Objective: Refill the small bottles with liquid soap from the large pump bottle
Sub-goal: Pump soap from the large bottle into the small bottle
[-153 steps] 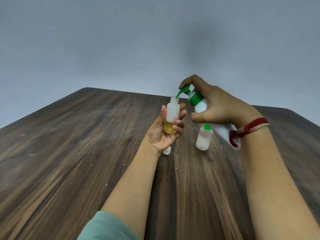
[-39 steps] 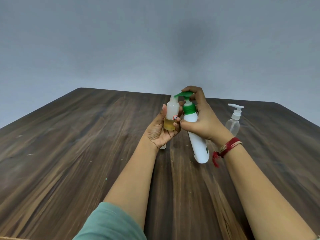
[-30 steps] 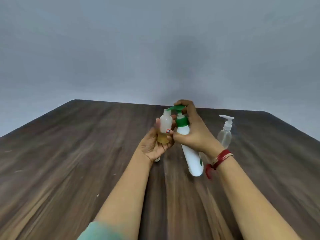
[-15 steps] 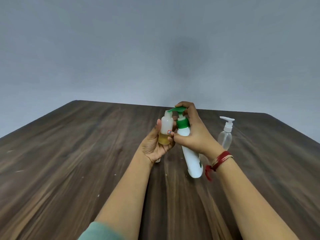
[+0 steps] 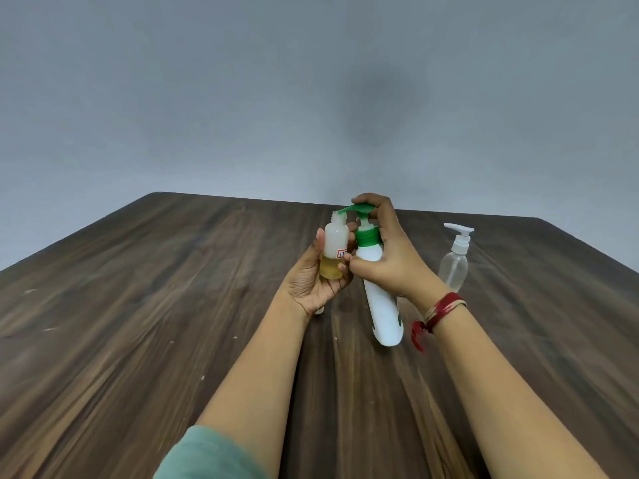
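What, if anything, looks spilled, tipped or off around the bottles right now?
No spill shows. The large pump bottle leans in the right hand, its green nozzle at the mouth of the small bottle in the left hand, as pumping needs. The clear pump bottle stands upright.

a: what does your worktop [image 5: 173,323] look like?
b: dark brown wood, with the grain running away from you toward the far edge. there are pale scuffs [image 5: 29,291] at your left and a few small white specks [image 5: 235,337] near the middle.
a: what stands on it?
b: a clear pump bottle [image 5: 453,267] with a white pump head, upright, at your right toward the far edge. a small white thing [image 5: 318,310] sits on the wood, mostly hidden behind your left wrist. you cannot tell what it is.
a: and the white pump bottle [image 5: 385,312]?
b: it is tilted, with its base down by the wood, near the clear one but apart. whether it touches the wood is unclear.
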A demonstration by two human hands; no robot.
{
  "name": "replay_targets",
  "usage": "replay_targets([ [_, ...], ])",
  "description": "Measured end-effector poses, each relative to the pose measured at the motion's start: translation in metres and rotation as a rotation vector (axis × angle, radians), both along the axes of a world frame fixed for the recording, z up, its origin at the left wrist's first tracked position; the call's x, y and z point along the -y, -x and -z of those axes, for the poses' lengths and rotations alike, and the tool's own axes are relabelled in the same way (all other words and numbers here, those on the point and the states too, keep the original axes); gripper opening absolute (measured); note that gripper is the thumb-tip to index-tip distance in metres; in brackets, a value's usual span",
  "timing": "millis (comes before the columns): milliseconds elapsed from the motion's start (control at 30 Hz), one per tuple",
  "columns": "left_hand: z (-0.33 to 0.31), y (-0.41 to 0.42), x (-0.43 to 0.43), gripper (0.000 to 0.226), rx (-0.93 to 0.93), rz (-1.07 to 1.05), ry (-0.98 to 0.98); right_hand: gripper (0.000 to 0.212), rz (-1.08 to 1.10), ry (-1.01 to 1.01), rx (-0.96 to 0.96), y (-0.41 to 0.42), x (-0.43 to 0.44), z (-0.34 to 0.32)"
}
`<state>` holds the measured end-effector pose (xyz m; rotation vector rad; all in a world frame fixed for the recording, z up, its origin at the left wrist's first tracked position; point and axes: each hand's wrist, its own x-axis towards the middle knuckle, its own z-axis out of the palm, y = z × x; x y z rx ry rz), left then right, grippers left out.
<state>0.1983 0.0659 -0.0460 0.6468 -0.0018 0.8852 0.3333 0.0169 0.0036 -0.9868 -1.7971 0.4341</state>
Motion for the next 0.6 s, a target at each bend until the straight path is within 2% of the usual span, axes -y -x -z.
replay_targets([
  [300, 0.0055, 0.0006, -0.0076, 0.063, -0.063, -0.015, -0.035, 0.069, 0.069, 0.007, -0.013, 0.0035, -0.0031, 0.0067],
  [600, 0.0046, 0.0008, -0.0055, 0.062, -0.024, 0.006, -0.027, 0.068, 0.079, 0.014, -0.036, 0.0065, -0.0018, 0.0045],
])
